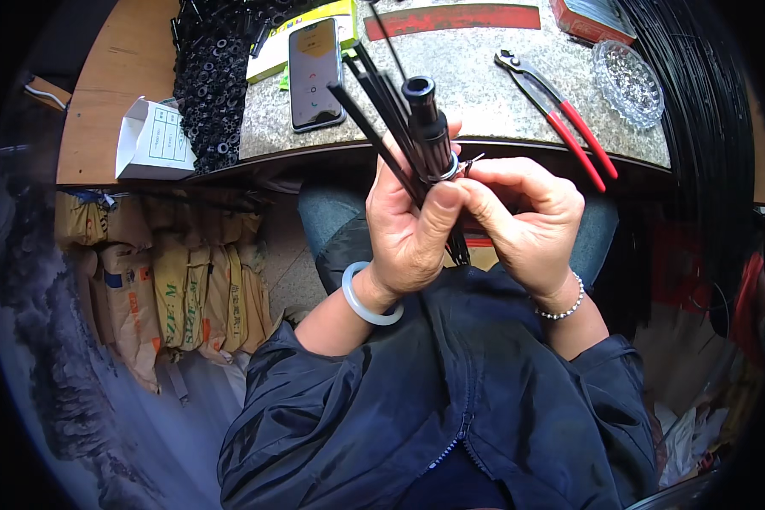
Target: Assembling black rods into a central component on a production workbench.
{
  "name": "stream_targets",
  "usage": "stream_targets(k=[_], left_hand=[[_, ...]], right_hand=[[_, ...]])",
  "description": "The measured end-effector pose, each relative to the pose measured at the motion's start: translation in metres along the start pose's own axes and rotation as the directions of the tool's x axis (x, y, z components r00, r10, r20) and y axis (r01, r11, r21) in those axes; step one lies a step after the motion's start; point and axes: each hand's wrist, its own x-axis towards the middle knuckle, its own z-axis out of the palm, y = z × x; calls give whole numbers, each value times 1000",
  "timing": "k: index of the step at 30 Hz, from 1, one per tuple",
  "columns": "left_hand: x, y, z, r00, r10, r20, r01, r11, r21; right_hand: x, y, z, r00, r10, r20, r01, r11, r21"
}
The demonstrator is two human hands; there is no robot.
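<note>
My left hand (408, 221) is closed around a bundle of thin black rods (374, 93) that look like umbrella ribs, and a stepped black tube like an umbrella runner (429, 123). The tube stands tilted, its hollow end up, with a pale ring (442, 174) at its lower end. My left thumb presses beside this ring. My right hand (527, 212) pinches at the same ring, thumb and index finger on a thin wire (474, 161) whose tip pokes out. The fingertips partly hide where wire and ring meet. Lower rod ends hang between my hands.
On the stone-topped table (476, 93) lie a phone (316, 76), red-handled pliers (561, 123), a clear glass dish (627, 83) with small bits and a red strip (455, 21). Black parts (208, 102) heap at left beside a white box (155, 140). Long black rods (684, 93) hang at right.
</note>
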Motion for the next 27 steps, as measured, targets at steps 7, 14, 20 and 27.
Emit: stream_targets(k=[7,14,20,27], left_hand=[[-3,-6,-3,1000,-16,-4,15,987,-159],[-4,-7,-7,999,-42,19,45,979,-201],[-3,-3,-5,997,-62,56,73,974,-215],[-2,-5,-6,997,-50,62,61,981,-186]], right_hand=[[1,5,0,993,-111,49,111,994,-3],[5,3,-4,980,-108,166,118,992,-51],[6,12,-1,986,111,122,-145,937,317],[9,10,-4,989,51,138,-77,978,193]])
